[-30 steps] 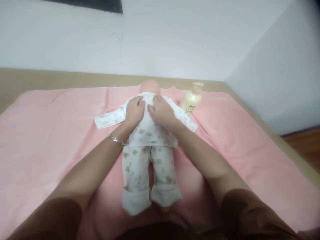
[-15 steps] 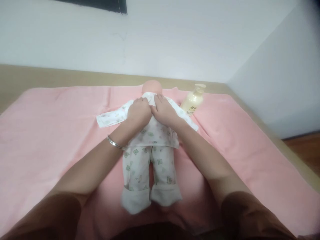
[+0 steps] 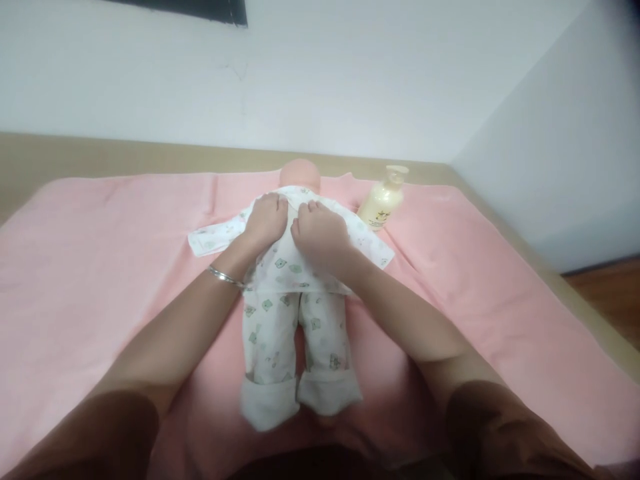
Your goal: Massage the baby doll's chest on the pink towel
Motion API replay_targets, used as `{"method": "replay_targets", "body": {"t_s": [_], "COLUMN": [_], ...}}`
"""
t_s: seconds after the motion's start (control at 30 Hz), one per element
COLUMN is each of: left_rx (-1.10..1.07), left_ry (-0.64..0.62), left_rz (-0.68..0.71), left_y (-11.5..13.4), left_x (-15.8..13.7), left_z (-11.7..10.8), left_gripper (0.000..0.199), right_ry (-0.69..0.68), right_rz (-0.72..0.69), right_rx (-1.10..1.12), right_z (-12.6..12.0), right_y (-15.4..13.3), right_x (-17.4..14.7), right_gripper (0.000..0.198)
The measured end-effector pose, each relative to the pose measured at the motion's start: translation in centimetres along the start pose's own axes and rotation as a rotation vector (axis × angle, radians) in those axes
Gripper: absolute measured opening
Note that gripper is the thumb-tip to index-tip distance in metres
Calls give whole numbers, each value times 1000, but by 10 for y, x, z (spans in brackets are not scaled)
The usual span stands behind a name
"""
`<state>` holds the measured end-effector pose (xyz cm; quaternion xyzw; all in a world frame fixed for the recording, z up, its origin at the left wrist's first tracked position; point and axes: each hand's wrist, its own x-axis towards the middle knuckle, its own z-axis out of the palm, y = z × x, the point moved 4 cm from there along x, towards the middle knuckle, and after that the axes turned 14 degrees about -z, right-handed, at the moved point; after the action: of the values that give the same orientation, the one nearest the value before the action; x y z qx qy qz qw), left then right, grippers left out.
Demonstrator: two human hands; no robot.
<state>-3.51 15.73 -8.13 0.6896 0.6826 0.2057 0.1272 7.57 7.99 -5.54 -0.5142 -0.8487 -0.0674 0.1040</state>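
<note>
A baby doll (image 3: 300, 175) lies on the pink cloth with its head away from me, dressed in a white printed shirt (image 3: 295, 267) with spread sleeves. Matching trousers (image 3: 273, 333) with turned-up cuffs cover its legs, which point toward me. My left hand (image 3: 267, 219) is on the left side of the shirt's chest, fingers curled over the fabric. Opposite it, my right hand (image 3: 321, 230) has its fingers bent down onto the shirt, thumb side inward. A narrow strip of shirt shows between the hands. Both sets of fingertips are partly hidden.
A pale yellow pump bottle (image 3: 384, 203) leans beside the doll's right-hand sleeve. The pink cloth (image 3: 110, 267) covers most of the tan surface (image 3: 150, 153), which meets a white wall (image 3: 325, 87). A dark panel (image 3: 200, 8) hangs at the top.
My hands have parted slightly, and the right one has moved a little down the shirt toward me. The shirt's collar area shows more now.
</note>
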Motion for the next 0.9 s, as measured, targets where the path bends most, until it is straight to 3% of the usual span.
{"method": "replay_targets", "body": {"t_s": [0.2, 0.3, 0.4, 0.57, 0.67, 0.77, 0.9], "left_rx": [429, 469, 343, -58, -240, -321, -332], "left_ry": [2, 53, 88, 43, 38, 55, 56], "left_rz": [161, 192, 221, 13, -16, -40, -67], "left_y": [34, 40, 37, 12, 3, -3, -5], "left_x": [-47, -58, -51, -19, -10, -8, -9], "left_z": [-8, -7, -5, -3, 1, 5, 7], "left_gripper": [43, 41, 40, 39, 43, 47, 50], "right_ry": [13, 27, 42, -1, -23, -48, -55], "right_rz": [-64, -99, -105, -1, 13, -21, -62], "right_rx": [178, 221, 194, 55, -12, -41, 89], "right_z": [10, 13, 12, 6, 4, 3, 5], "right_y": [33, 42, 41, 16, -4, -11, 6], "right_x": [16, 20, 20, 9, -1, -6, 5], "right_gripper": [45, 45, 44, 43, 46, 51, 48]}}
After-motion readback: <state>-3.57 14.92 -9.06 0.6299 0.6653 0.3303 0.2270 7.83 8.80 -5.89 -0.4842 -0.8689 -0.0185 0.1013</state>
